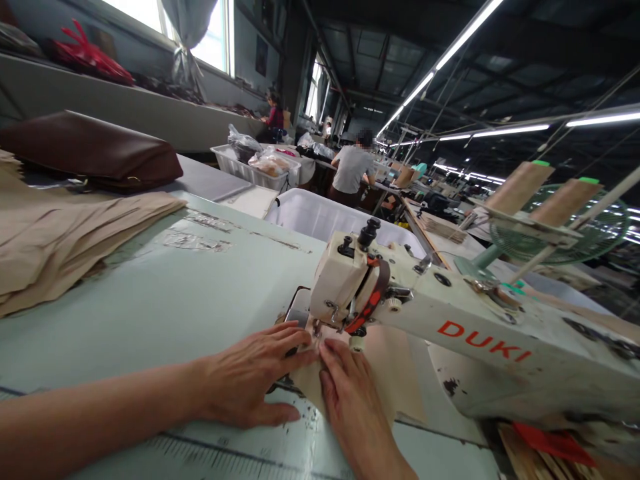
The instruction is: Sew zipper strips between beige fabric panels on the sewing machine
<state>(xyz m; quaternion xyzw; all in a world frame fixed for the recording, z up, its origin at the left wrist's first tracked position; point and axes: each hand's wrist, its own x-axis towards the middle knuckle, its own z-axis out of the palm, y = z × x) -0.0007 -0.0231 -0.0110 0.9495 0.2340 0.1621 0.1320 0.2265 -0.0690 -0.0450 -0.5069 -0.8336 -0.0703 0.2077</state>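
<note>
Your left hand (253,377) lies palm-down, thumb apart from fingers (281,339); your right hand (350,393) rests, fingers outstretched, on beige fabric (397,373)

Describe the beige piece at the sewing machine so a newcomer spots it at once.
Find the white sewing machine with red DUKI lettering. Below its needle end, the right hand rests on a beige piece that runs rightward beneath the machine. Unlike the beige stack on the left of the pale green table, it has a hand on it.

Red letters (484,341) on the sewing machine (425,317) read "DUKI".
</note>
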